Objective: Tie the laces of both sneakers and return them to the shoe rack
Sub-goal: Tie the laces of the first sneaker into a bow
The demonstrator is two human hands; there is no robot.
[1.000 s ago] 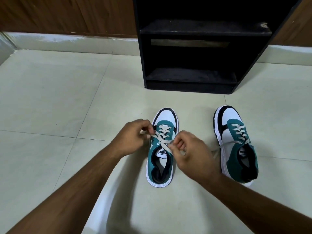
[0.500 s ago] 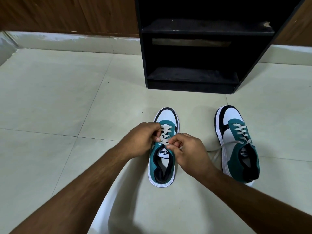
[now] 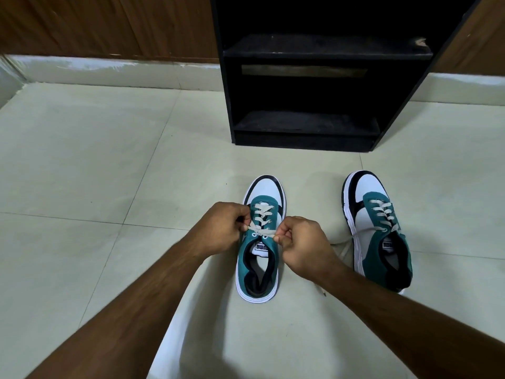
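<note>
Two teal, white and black sneakers stand on the tiled floor, toes pointing at the rack. My left hand (image 3: 221,229) and my right hand (image 3: 303,246) sit on either side of the left sneaker (image 3: 259,269). Each hand pinches one end of its white lace (image 3: 262,231), which runs taut across the top eyelets. The right sneaker (image 3: 378,233) stands apart, and its loose lace (image 3: 344,243) trails onto the floor behind my right hand. The black shoe rack (image 3: 303,132) stands beyond both shoes with bare shelves.
A wooden wall with a pale skirting (image 3: 109,69) runs behind the rack. Light floor tiles (image 3: 82,173) spread to the left and right of the shoes.
My hands have drawn apart sideways, pulling the left sneaker's lace straight and tight across the tongue. The right sneaker has not moved.
</note>
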